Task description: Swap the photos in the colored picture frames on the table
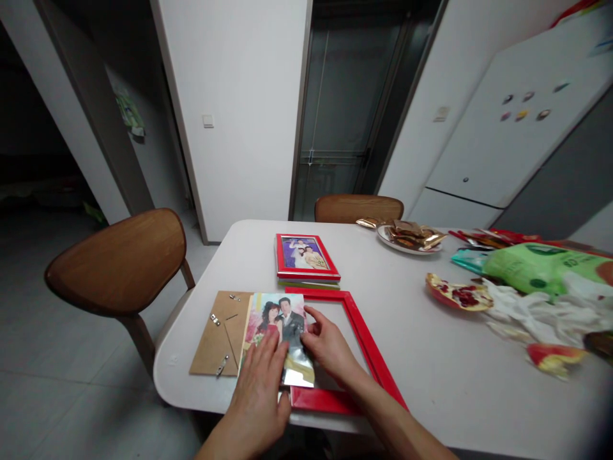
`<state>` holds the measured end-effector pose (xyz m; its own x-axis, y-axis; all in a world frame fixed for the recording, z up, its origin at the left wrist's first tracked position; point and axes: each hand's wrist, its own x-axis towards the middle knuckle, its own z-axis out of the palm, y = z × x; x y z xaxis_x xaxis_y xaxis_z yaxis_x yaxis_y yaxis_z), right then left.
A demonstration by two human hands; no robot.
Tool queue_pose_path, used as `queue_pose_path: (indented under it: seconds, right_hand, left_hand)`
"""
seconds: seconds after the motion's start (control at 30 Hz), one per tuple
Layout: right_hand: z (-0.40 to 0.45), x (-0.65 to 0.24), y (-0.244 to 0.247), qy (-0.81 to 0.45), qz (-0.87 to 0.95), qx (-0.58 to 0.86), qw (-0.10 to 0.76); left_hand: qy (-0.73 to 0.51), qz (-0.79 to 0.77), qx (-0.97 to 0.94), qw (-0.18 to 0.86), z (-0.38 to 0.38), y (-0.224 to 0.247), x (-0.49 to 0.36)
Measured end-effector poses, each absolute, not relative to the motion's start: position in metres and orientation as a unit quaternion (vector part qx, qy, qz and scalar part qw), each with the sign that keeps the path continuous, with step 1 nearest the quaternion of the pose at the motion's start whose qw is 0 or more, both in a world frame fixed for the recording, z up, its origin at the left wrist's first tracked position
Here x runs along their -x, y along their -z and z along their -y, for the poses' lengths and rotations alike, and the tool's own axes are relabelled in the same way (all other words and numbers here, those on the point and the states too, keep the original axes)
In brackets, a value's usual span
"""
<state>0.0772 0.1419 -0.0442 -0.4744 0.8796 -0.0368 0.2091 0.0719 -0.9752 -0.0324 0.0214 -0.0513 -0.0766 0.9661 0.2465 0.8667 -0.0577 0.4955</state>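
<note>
A glossy photo (293, 322) of two people lies between my hands, over the left part of a red frame (366, 338) and the edge of a brown backing board (211, 338) with metal clips. My left hand (261, 383) rests on the photo's lower left with its fingers stretched out. At the photo's right edge, my right hand (328, 345) grips it between thumb and fingers. Behind them, a smaller red frame (308, 257) holding another photo sits on a stack.
A plate (410, 248) of wrapped snacks stands at the back. Pomegranate pieces (458, 294), white tissues and a green packet (541, 268) lie to the right. Wooden chairs (119, 259) stand left of and behind the white table (383, 287).
</note>
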Motion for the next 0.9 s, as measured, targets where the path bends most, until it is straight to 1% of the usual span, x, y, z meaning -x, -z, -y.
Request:
queue_pose_path:
  seconds: [0.1, 0.17, 0.23, 0.3, 0.37, 0.43, 0.47, 0.5, 0.57, 0.63, 0.7, 0.8, 0.9]
  right_hand:
    - [-0.135, -0.065, 0.03, -0.604, 0.603, 0.365, 0.373]
    - [-0.13, -0.063, 0.017, -0.643, 0.56, 0.316, 0.417]
    - [-0.127, -0.065, 0.007, -0.668, 0.52, 0.297, 0.442]
    - [-0.126, -0.071, 0.007, -0.68, 0.489, 0.327, 0.437]
    - [-0.127, -0.079, 0.015, -0.691, 0.463, 0.38, 0.405]
    - [-0.128, -0.085, 0.026, -0.718, 0.423, 0.413, 0.368]
    - [-0.128, -0.088, 0.031, -0.739, 0.402, 0.407, 0.357]
    - [-0.129, -0.09, 0.034, -0.758, 0.382, 0.389, 0.357]
    - [-0.13, -0.093, 0.036, -0.773, 0.355, 0.346, 0.397]
    - [-0.133, -0.099, 0.032, -0.752, 0.347, 0.333, 0.451]
    - [-0.14, -0.11, 0.025, -0.727, 0.355, 0.35, 0.472]
    - [-0.155, -0.133, 0.015, -0.719, 0.397, 0.386, 0.421]
    - [-0.171, -0.152, 0.01, -0.714, 0.443, 0.413, 0.351]
  left_hand:
    - [-0.318, -0.672, -0.666, 0.057, -0.026, 0.057, 0.036]
    - [-0.38, -0.654, -0.652, 0.051, -0.028, 0.055, 0.04]
    - [-0.457, -0.645, -0.608, 0.072, -0.029, 0.047, 0.043]
    - [-0.535, -0.651, -0.525, 0.121, -0.029, 0.038, 0.042]
    - [-0.603, -0.647, -0.429, 0.184, -0.031, 0.03, 0.036]
    - [-0.667, -0.612, -0.345, 0.249, -0.035, 0.025, 0.025]
    - [-0.698, -0.582, -0.309, 0.28, -0.038, 0.023, 0.018]
    - [-0.726, -0.548, -0.276, 0.312, -0.041, 0.021, 0.011]
    - [-0.761, -0.481, -0.222, 0.374, -0.047, 0.019, -0.004]
    - [-0.77, -0.438, -0.196, 0.421, -0.051, 0.017, -0.015]
    - [-0.76, -0.427, -0.205, 0.444, -0.053, 0.018, -0.018]
    - [-0.723, -0.475, -0.247, 0.437, -0.053, 0.024, -0.01]
    - [-0.647, -0.556, -0.34, 0.397, -0.051, 0.031, 0.0]
